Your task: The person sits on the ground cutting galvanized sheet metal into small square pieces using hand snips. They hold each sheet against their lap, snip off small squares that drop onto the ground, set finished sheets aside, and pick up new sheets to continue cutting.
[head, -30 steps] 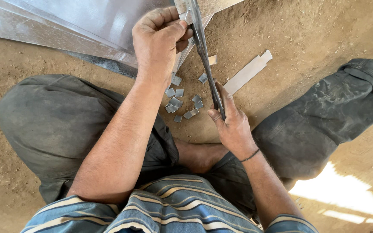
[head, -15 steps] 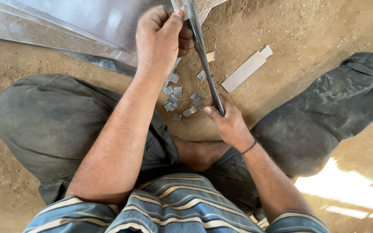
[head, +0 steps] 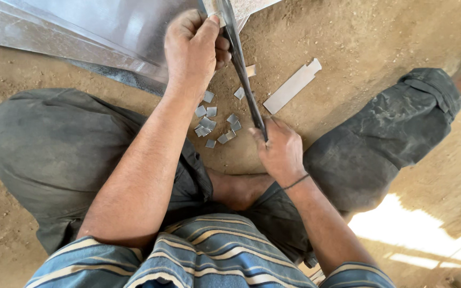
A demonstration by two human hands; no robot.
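Head view looked straight down on crossed legs in dark trousers over sandy ground. Showed no packages, labels or signs anywhere. Left hand was curled shut, fingers pressed together around a narrow metal strip at the top edge, beside the upper end of long dark shears. Right hand was wrapped closed on the lower handle end of those shears, thumb laid along the grip. Shears ran with the long axis steeply up and down, tip pointed away toward the top edge, leaning slightly left, handles toward the body. Lay under the left forearm: small cut metal squares, scattered loosely on the ground, just left of the shears. Rested to the right, well apart from the hands: a longer pale metal offcut, slanted up toward the right. Filled the upper left: a large shiny metal sheet, cut off by the frame. Hid the blade tip and the strip's far end past the top edge; could not tell whether the blades were parted
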